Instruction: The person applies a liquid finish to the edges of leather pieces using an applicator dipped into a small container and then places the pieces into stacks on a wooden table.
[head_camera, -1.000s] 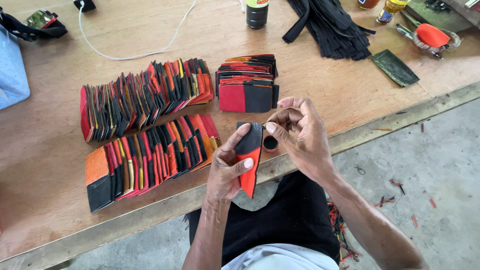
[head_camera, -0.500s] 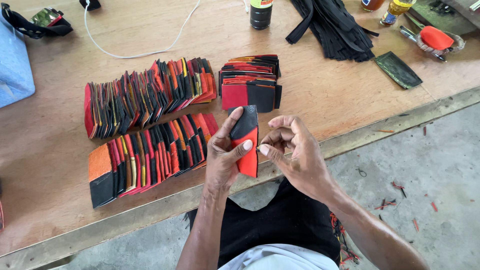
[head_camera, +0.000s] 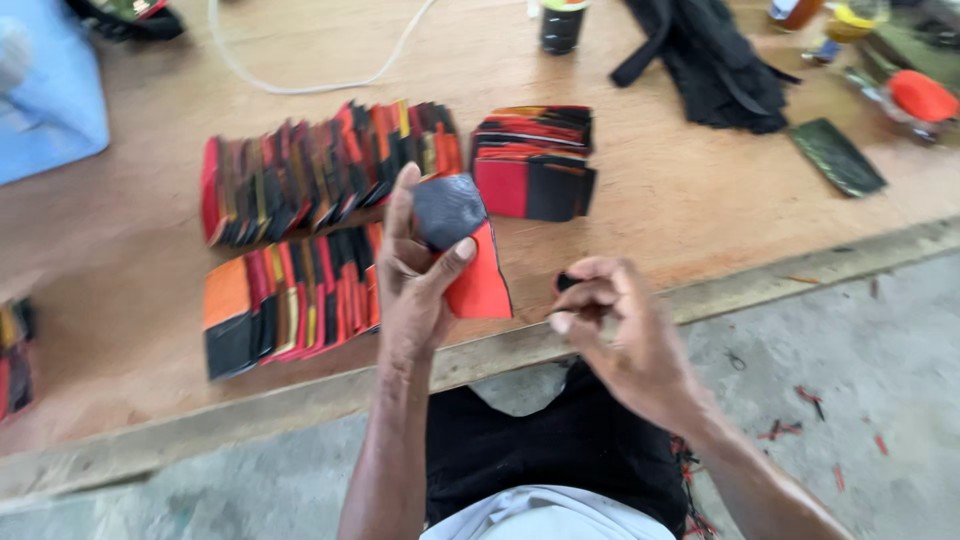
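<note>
Red-and-black folded piece (head_camera: 462, 248), pinched up in the left hand (head_camera: 415, 285) over the near edge of the table.

Left hand is raised, thumb pressed across the front, fingers straight up behind; the piece looks like thin flat leathery sheet, dark rounded top, bright red lower half. Right hand (head_camera: 620, 335) sits lower and to the right, fingers curled tight around a small black bit (head_camera: 567, 283), too blurry to name. Behind them on the plywood table (head_camera: 120, 240), two fanned rows of similar pieces (head_camera: 320, 170) plus a squared stack (head_camera: 533, 160) further right.
</note>
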